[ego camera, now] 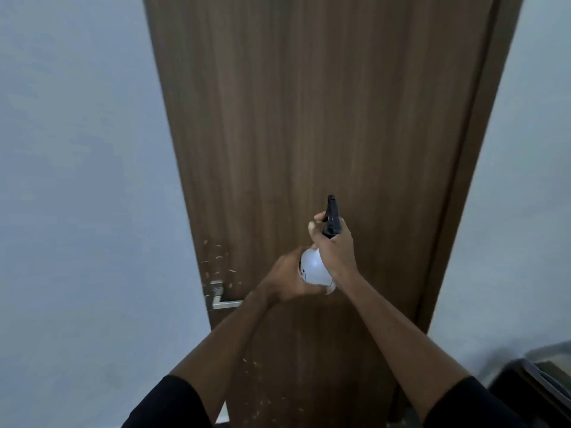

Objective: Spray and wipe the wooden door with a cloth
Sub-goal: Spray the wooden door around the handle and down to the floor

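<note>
Wooden door (309, 118), metal handle (221, 299) left of spray bottle (313, 268).

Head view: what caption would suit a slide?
Both hands hold a spray bottle, black nozzle aimed at wooden door.

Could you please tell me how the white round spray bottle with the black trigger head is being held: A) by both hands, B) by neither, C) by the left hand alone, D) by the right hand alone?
A: the right hand grips the neck of the white round spray bottle below its black trigger head, and the left hand cups its body.
</note>
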